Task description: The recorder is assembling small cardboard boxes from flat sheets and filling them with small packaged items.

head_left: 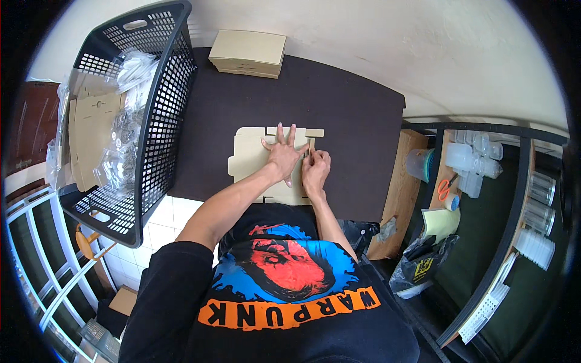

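Observation:
A flat, unfolded cardboard box (249, 158) lies on the dark brown table (212, 121) right in front of me. My left hand (283, 156) presses down on its middle with the fingers spread. At the cardboard's right edge, my right hand (316, 170) has its fingers bent together around a narrow side flap, which stands partly raised. The near edge of the cardboard reaches close to my shirt. Part of the sheet is hidden beneath my hands and forearms.
Folded cardboard boxes (248, 51) are stacked at the table's back, by the wall. A large black plastic basket (163, 103) with cardboard and clear plastic packaging stands at the left. Shelving on the right holds plastic containers (475, 154), orange-handled scissors (445, 187) and a black bag (417, 266).

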### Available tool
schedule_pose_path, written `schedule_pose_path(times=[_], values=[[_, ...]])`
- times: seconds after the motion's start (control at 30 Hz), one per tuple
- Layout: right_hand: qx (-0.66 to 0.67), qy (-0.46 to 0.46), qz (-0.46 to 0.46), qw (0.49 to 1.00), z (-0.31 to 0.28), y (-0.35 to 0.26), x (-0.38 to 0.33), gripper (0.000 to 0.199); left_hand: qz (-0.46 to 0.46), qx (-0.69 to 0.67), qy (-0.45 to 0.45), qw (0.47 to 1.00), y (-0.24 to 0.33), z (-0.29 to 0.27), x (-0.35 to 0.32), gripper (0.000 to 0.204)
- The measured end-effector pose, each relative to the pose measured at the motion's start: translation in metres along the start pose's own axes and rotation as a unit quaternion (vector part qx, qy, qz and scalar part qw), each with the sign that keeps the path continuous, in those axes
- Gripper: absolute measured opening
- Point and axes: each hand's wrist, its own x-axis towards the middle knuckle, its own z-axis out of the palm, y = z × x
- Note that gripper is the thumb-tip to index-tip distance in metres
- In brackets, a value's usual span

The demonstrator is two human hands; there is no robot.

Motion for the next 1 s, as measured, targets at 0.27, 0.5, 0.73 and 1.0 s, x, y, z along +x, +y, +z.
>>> schedule_pose_path(times=[0.27, 0.5, 0.73, 1.0], values=[[-0.020, -0.039, -0.027, 0.999, -0.006, -0.004, -0.012, 0.031, 0.003, -0.008, 0.049, 0.999, -0.009, 0.013, -0.004, 0.153], [0.054, 0.005, -0.023, 0.998, -0.005, 0.015, -0.006, 0.029, 0.004, 0.000, 0.042, 0.999, -0.011, 0.009, -0.007, 0.153], [0.126, -0.047, 0.074, 0.988, -0.011, 0.017, 0.014, 0.028, 0.015, 0.007, 0.047, 0.999, -0.011, 0.008, -0.005, 0.154], [0.097, -0.062, 0.031, 0.993, -0.016, 0.026, 0.017, 0.032, 0.026, 0.005, 0.058, 0.998, -0.013, 0.011, -0.005, 0.154]])
